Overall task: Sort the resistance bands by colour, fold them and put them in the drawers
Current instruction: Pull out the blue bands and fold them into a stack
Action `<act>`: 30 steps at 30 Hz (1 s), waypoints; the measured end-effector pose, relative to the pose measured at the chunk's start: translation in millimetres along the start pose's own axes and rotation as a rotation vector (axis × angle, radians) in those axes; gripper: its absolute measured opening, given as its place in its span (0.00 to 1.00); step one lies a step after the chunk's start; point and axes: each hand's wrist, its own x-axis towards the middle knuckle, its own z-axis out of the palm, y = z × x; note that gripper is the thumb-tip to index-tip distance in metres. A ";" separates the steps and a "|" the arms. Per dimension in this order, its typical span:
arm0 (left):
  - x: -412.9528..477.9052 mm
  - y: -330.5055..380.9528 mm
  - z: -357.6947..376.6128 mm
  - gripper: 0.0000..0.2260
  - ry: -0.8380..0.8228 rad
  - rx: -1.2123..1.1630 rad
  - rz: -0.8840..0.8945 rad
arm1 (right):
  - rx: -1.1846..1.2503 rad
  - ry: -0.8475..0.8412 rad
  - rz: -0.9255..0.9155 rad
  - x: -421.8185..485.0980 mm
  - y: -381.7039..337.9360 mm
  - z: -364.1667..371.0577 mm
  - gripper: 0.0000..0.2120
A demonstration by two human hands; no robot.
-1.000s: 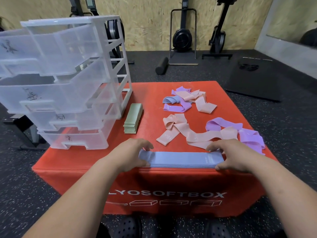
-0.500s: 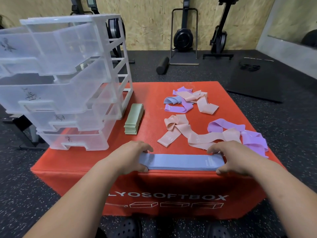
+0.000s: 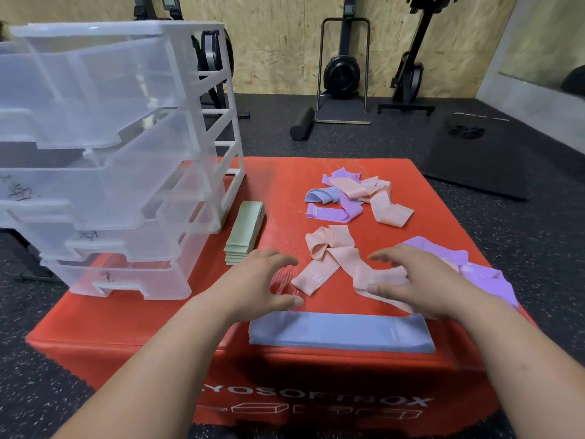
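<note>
A flat stack of blue bands (image 3: 340, 331) lies along the near edge of the red soft box (image 3: 278, 182). My left hand (image 3: 256, 285) hovers just beyond its left end, fingers spread and holding nothing. My right hand (image 3: 421, 280) hovers over the pink bands (image 3: 332, 255), also empty. Purple bands (image 3: 487, 277) lie partly hidden behind my right hand. A folded green stack (image 3: 243, 236) sits beside the clear drawer unit (image 3: 104, 160). A mixed heap of pink, purple and blue bands (image 3: 354, 198) lies farther back.
The drawer unit's drawers are pulled out toward me on the box's left side. A black foam roller (image 3: 302, 123), exercise machines (image 3: 343, 68) and a dark mat (image 3: 474, 153) stand on the gym floor behind the box.
Both hands have lifted off the ends of the blue stack and moved forward over the box; the blue stack stays flat at the near edge.
</note>
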 end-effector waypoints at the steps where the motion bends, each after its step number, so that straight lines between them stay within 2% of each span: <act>1: 7.6 0.4 3.3 0.36 0.018 -0.015 -0.006 | 0.001 0.021 -0.004 12.2 0.3 4.5 0.29; 7: 44.5 0.5 25.8 0.39 0.004 -0.019 -0.021 | 0.005 0.120 0.032 86.3 -10.3 34.8 0.35; 13: 71.5 -5.2 42.2 0.38 0.003 0.080 -0.119 | -0.155 -0.024 0.061 176.5 -20.8 38.5 0.36; 22: 84.5 -2.6 41.5 0.31 0.014 0.133 -0.178 | -0.397 -0.089 0.071 260.1 -13.4 44.8 0.32; 26: 86.6 2.2 38.2 0.30 -0.006 0.130 -0.206 | -0.307 -0.009 0.088 254.0 -11.1 40.3 0.24; 30: 84.3 9.6 32.7 0.28 0.014 0.060 -0.223 | -0.020 0.224 0.078 230.7 -16.5 4.2 0.13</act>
